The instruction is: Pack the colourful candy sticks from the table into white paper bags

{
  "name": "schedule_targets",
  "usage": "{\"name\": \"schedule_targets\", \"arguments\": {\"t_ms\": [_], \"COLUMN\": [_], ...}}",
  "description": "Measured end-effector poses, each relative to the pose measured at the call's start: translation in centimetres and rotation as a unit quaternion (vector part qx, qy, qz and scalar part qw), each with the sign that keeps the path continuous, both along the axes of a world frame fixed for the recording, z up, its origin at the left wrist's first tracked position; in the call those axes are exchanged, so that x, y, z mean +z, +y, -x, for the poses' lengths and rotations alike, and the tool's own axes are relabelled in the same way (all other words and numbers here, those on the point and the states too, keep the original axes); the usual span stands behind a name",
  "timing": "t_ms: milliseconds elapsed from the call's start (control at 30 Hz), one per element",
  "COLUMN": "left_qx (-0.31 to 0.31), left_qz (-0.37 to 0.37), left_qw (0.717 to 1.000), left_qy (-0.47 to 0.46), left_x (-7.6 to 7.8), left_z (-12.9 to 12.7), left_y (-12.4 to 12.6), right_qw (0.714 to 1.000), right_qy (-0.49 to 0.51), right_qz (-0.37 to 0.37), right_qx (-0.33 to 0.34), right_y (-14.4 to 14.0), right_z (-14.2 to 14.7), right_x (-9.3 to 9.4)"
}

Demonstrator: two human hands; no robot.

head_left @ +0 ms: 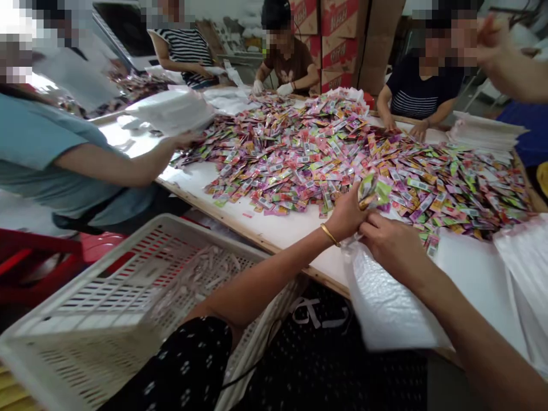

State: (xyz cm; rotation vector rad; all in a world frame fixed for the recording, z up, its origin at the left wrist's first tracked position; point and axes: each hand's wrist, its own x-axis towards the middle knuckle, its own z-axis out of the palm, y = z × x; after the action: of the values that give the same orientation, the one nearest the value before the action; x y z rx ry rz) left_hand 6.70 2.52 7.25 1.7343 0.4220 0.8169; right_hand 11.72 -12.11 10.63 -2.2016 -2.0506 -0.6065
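The left hand, with a gold bangle at the wrist, has its fingers clamped on a small bunch of packets, held just above the near edge of the big pile of packets that covers the white table. The right hand sits just beside it, on the side nearer the camera, its fingers curled together around the mouth of a white bag that hangs off the table's near edge. How wide that mouth stands open cannot be told, since both hands cover it. The likely trouble is a spill: the bunch is loosely gathered, and if the mouth sags or the right hand's grip slackens, packets could slide past the bag onto the dark floor or back into the pile. A white basket lies tilted to the left of the bag, below the table edge, holding pale bagged goods. Around the pile, other people work: one person's arm reaches in from the left with a white bag, and three sit at the far side.
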Motion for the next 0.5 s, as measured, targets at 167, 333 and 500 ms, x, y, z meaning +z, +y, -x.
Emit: {"name": "schedule_targets", "arguments": {"t_ms": [167,333,500], "left_qx": [-0.123,-0.159,-0.243], "left_qz": [0.133,0.259,0.242], "left_qw": [0.982,0.950,0.935], "left_qy": [0.054,0.075,0.089], "left_x": [-5.1,-9.7,-9.5], "left_z": [0.8,2.1,2.4], "left_y": [-0.3,-0.4,-0.3], "right_qw": [0.982,0.892,0.703], "right_qy": [0.078,0.385,0.633], "right_qz": [-0.172,-0.160,0.009], "right_qx": [-0.002,-0.173,-0.324], "right_y": [-0.9,-0.9,1.1], "right_z": [-0.4,-2.0,-4.3], "right_x": [-9.1,-14.6,-13.8]}}
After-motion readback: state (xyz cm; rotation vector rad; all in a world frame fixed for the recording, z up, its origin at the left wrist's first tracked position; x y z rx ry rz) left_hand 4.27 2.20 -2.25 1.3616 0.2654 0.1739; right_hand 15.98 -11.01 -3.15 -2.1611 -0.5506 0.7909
